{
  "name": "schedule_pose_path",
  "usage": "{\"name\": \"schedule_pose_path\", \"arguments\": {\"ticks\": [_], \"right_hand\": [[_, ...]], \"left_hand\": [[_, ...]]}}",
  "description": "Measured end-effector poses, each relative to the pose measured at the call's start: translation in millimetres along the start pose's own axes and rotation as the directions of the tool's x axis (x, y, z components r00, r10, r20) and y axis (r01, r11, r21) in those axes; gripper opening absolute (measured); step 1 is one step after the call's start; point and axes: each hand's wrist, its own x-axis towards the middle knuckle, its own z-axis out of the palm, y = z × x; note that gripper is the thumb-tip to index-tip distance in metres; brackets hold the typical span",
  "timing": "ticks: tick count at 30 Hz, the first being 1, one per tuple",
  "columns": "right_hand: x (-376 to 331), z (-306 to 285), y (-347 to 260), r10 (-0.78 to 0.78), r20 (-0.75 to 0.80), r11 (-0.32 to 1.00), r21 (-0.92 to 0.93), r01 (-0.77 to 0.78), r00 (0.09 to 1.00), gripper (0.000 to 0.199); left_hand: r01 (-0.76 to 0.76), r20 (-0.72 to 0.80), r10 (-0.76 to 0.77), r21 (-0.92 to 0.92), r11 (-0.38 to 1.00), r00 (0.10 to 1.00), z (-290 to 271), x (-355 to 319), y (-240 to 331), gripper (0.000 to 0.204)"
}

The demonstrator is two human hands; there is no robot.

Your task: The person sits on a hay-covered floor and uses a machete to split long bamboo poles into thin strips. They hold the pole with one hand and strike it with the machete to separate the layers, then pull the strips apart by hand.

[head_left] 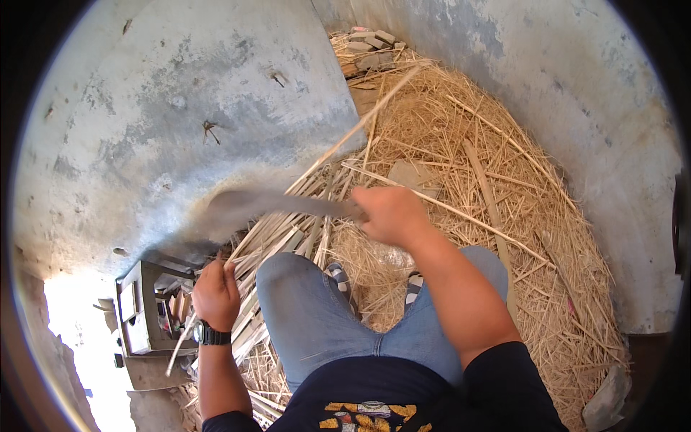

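My right hand (394,214) is closed round the handle of a machete (281,203). Its long, dark blade points left over a pile of split bamboo strips (277,237) and is smeared by motion, most of all at the tip. My left hand (216,294), a black watch on its wrist, is closed at the pile's left edge. A thin pale bamboo strip (180,344) comes out below the left hand, which appears to grip it; the fingers partly hide the hold. The blade is above the left hand, apart from it.
Straw and bamboo shavings (461,169) cover the floor round my feet. A worn grey wall (216,93) curves along the left and far side, another (576,93) along the right. An old cabinet (140,324) with odds and ends stands left. Bricks (371,42) lie at the far end.
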Motion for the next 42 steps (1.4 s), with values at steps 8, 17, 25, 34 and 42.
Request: {"name": "schedule_pose_path", "arguments": {"ticks": [8, 17, 25, 34, 42], "right_hand": [[15.5, 16.7, 44.7, 0.188, -0.211, 0.979, 0.123, -0.164, 0.959, 0.021], [6.8, -20.3, 45.4, 0.209, -0.172, 0.977, 0.079, -0.198, 0.963, 0.017], [-3.1, -5.8, -7.9, -0.186, -0.013, 0.982, -0.032, 0.185, 0.982, 0.018], [12.5, -5.6, 55.2, 0.267, -0.346, 0.905, 0.410, -0.112, 0.900, 0.019], [-2.1, -8.6, 15.3, -0.183, -0.131, 0.983, -0.040, 0.179, 0.974, 0.019]], "left_hand": [[0.036, 0.085, -0.045, 0.107, 0.994, 0.995, -7.9, -29.9, -42.4, 0.024], [-0.090, -0.109, 0.105, 0.130, 0.987, 0.989, -25.1, -39.9, -65.6, 0.011], [-0.075, -0.106, 0.076, 0.011, 0.997, 0.991, -15.2, -29.8, -34.7, 0.013], [-0.116, -0.152, 0.124, 0.062, 0.991, 0.981, -19.5, -35.2, -50.5, 0.013], [0.333, 0.434, -0.116, -0.467, 0.819, 0.893, -26.9, -18.7, -34.5, 0.028]]}}
